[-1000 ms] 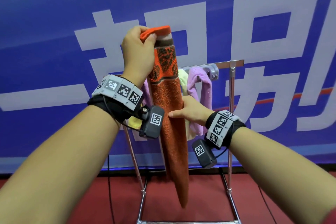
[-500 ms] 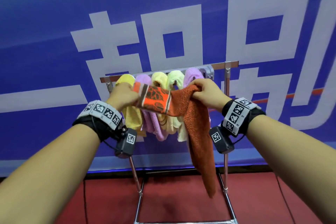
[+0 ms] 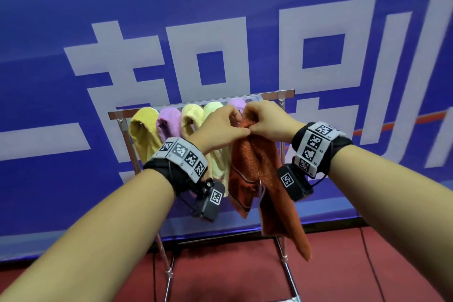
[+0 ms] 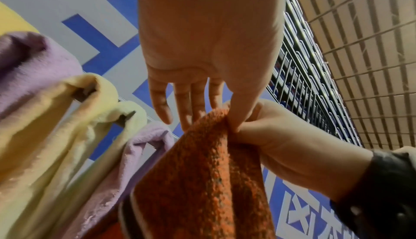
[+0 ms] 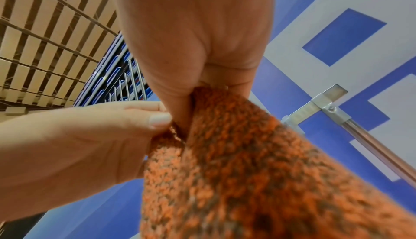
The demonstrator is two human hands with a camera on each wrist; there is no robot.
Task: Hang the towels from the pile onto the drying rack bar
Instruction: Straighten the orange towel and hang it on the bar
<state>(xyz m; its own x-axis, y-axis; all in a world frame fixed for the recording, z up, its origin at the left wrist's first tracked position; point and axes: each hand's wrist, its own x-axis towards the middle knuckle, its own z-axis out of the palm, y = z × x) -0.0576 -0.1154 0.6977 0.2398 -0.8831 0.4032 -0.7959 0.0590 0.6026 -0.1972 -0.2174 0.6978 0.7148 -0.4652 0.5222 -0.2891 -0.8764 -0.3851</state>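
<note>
Progress: five towels already hang on the drying rack bar (image 3: 201, 105): yellow towel (image 3: 143, 130), purple towel (image 3: 169, 122), pale yellow towel (image 3: 191, 117), light green towel (image 3: 213, 110), and a second purple towel (image 3: 236, 102) at the right end of the row.
Current item: orange towel (image 3: 255, 167), bunched at its top fold and held just in front of the bar, right of the hung row; two tails hang down, the right one longer.
Left hand (image 3: 220, 127): thumb and fingers pinch the top fold of the orange towel.
Right hand (image 3: 267, 120): gripping the same fold, thumb touching the left thumb.
Draped or not: cannot tell whether the fold is over the bar yet; the hands hide the contact point. Judged as not finished.
Remaining: seat the orange towel and let go. The pile is out of view, so the count left is unknown.
Surroundings: blue banner (image 3: 73, 19) with large white characters behind the rack; red floor (image 3: 220, 277); rack upright (image 3: 282, 154) near the right wrist.
Obstruction: little free bar between the last purple towel and the upright.
</note>
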